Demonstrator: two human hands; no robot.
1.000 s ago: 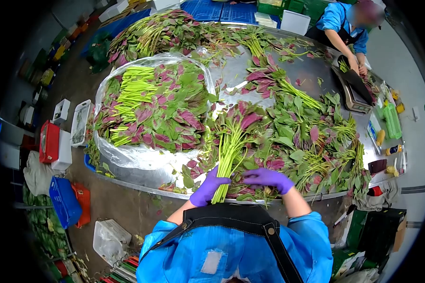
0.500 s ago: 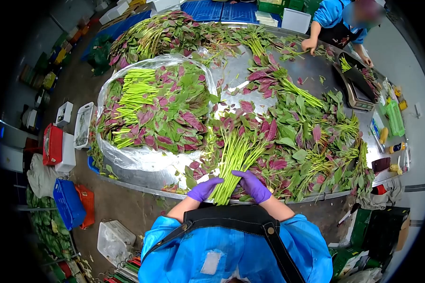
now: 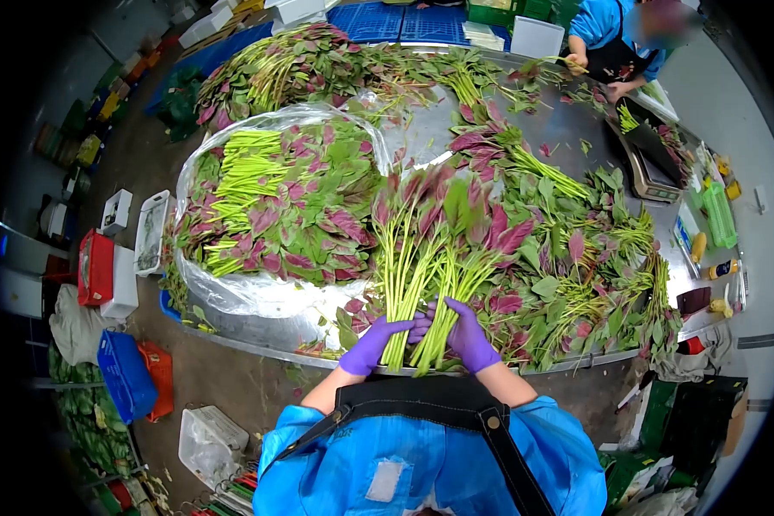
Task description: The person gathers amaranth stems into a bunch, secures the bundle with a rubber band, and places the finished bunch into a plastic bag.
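At the table's near edge, my purple-gloved hands grip long green stems with red and green leaves, amaranth by their look. My left hand (image 3: 377,342) is closed round the left bunch of amaranth (image 3: 397,279). Beside it, my right hand (image 3: 470,337) is closed round the right bunch of amaranth (image 3: 457,279). The stems fan apart above my gloves, with cut ends pointing toward me. The leafy tops lean away, slightly blurred. To the left, a clear plastic bag (image 3: 224,291) lies open around neatly stacked amaranth (image 3: 318,202).
Loose amaranth (image 3: 568,249) covers the table's right side, and a tall heap (image 3: 284,69) lies at the back left. At the back right a co-worker (image 3: 611,39) handles stems near a scale (image 3: 654,185). Crates (image 3: 127,371) stand on the floor at left.
The single bunch between my hands has parted into two, one per hand, and its tops have risen. The co-worker's hands have drawn closer together, one lifting some stems.
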